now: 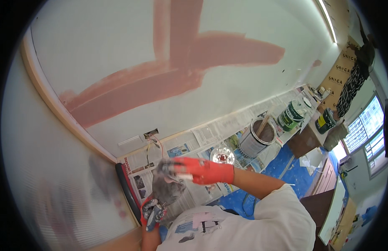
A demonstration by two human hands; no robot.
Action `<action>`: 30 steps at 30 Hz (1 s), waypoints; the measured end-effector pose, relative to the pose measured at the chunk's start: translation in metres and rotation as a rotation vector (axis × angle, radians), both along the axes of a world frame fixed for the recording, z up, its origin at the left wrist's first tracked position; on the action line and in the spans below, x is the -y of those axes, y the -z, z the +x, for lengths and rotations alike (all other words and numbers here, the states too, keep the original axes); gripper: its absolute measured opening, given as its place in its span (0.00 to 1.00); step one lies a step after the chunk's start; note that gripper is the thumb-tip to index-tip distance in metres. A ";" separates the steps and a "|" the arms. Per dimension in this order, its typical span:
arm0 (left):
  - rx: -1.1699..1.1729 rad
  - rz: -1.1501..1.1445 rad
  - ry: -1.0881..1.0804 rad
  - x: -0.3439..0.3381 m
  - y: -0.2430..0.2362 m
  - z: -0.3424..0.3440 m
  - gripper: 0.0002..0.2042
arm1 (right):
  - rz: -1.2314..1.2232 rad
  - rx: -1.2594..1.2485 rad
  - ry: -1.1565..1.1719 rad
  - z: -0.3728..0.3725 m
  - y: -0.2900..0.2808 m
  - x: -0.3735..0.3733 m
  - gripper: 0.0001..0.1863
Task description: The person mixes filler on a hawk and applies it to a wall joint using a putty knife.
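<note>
The grey piece (167, 191) lies between the two hands, above the newspaper (196, 195): just below the right hand's fingers and at the tips of the left's. The right hand (196, 170) reaches leftward, forearm nearly level, its fingers too blurred to tell their state. The left hand (152, 212) points up, fingers curled; I cannot tell whether they pinch it.

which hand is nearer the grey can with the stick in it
Right. The right hand is left of the grey can and lower in the picture; the left hand is farther off, toward the lower left.
</note>
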State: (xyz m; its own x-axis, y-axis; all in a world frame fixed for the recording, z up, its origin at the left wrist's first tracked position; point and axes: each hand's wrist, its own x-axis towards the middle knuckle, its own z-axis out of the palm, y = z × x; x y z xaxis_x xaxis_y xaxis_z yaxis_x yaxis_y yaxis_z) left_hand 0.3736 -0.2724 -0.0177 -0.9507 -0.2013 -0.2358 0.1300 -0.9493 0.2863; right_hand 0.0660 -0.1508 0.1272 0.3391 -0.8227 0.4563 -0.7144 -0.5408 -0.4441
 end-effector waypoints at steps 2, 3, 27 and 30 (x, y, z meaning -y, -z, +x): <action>-0.134 0.031 -0.032 -0.006 -0.008 -0.010 0.26 | 0.201 0.150 -0.045 0.014 -0.013 -0.020 0.41; -0.184 0.024 -0.040 -0.006 -0.013 -0.012 0.26 | 0.242 0.130 -0.047 0.011 -0.020 -0.026 0.40; 0.582 -2.129 -0.357 -0.046 -0.127 -0.041 0.25 | 0.463 1.531 0.143 0.048 0.052 -0.017 0.27; 0.597 -2.117 -0.352 -0.042 -0.116 -0.036 0.25 | 0.138 0.824 0.205 0.040 0.069 -0.026 0.25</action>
State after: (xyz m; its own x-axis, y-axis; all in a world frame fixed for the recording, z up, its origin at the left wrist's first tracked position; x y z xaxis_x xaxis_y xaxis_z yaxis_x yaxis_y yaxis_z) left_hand 0.3376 -0.2303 0.0987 -0.7529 -0.5707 0.3278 -0.2908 0.7352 0.6123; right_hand 0.1061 -0.1249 0.0581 -0.2180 -0.8978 0.3827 -0.2129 -0.3390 -0.9164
